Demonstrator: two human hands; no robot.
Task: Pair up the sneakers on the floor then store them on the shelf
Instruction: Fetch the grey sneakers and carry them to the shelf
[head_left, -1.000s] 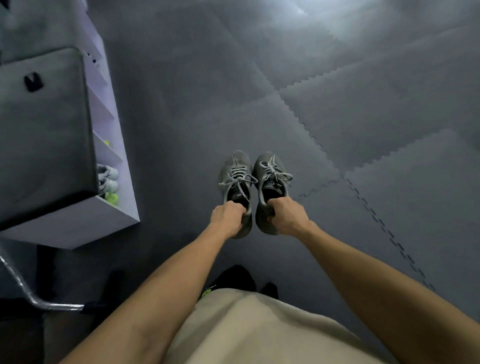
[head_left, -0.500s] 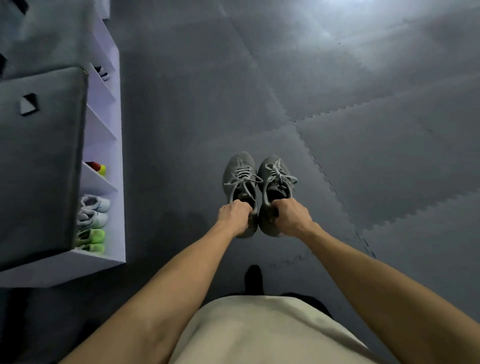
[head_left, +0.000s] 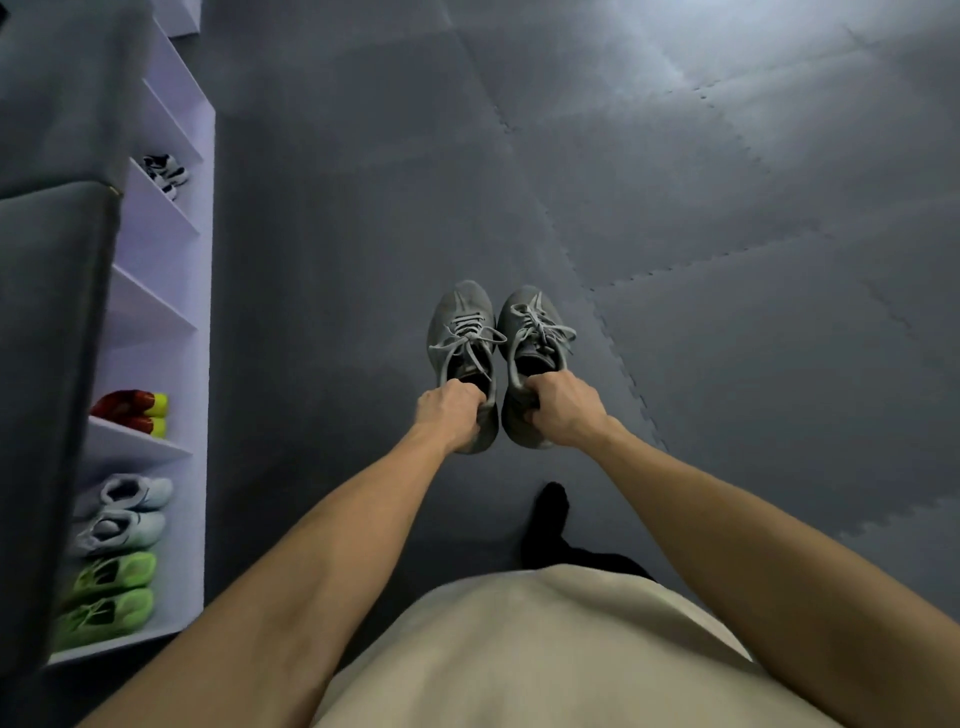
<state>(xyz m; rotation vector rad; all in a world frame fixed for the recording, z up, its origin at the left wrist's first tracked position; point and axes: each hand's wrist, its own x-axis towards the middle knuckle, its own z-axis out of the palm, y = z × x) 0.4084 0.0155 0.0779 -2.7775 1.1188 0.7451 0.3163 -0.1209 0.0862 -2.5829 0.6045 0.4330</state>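
I hold a pair of grey sneakers side by side above the floor, toes pointing away from me. My left hand (head_left: 451, 413) grips the heel of the left grey sneaker (head_left: 461, 332). My right hand (head_left: 563, 410) grips the heel of the right grey sneaker (head_left: 532, 332). The white shelf (head_left: 200, 270) stands at the left, open side facing the floor space. Its compartments hold a black-and-white pair (head_left: 165, 174), a red-and-yellow pair (head_left: 136, 410), a pale grey pair (head_left: 124, 514) and a neon green pair (head_left: 106, 597).
A dark grey padded block (head_left: 47, 364) covers the shelf's top at the far left. The floor is grey interlocking foam mat (head_left: 727, 260). My foot in a black sock (head_left: 548, 519) stands below the sneakers.
The view has shifted so more of the shelf and its stored pairs show at the left. Both hands keep the same grip on the grey sneakers.
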